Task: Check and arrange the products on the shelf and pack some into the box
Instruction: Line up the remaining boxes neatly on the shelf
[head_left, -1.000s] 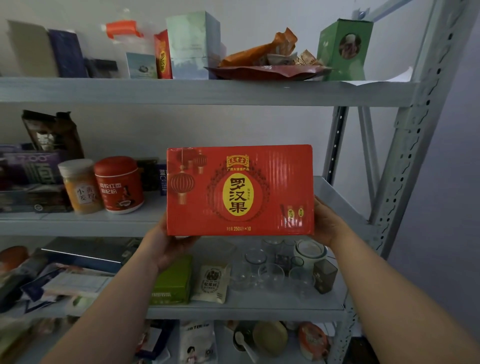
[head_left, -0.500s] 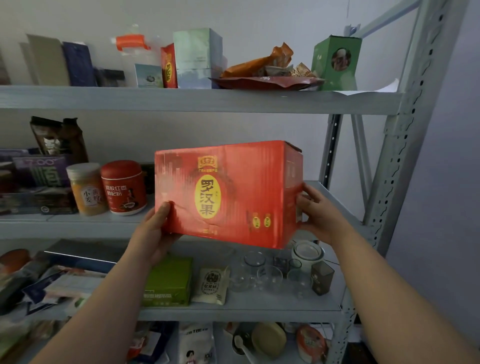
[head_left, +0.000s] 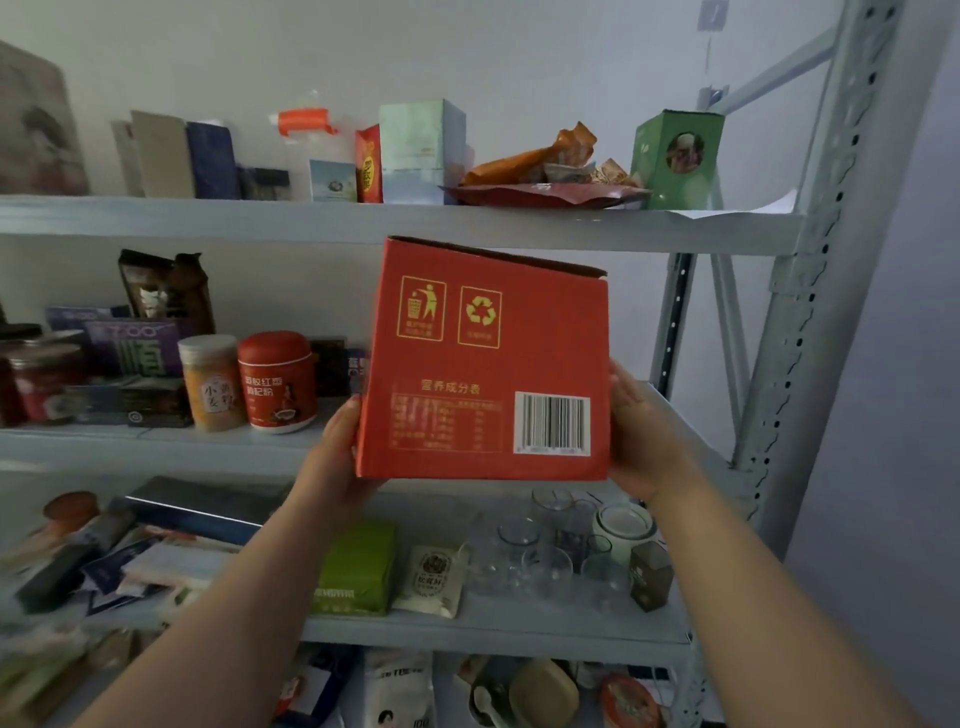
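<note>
turned end-on since before, red carton (head_left: 483, 364) gripped between left hand (head_left: 332, 457) and right hand (head_left: 644, 441).

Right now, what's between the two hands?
The red carton, barcode face toward the camera, held at its sides by the left hand and right hand; head view.

A pale grey metal rack (head_left: 208, 221) stands against a plain white wall (head_left: 519, 52).

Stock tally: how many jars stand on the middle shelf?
3: a red jar far left; a yellow jar and a red canister side by side near the held red carton, which may hide more.
</note>
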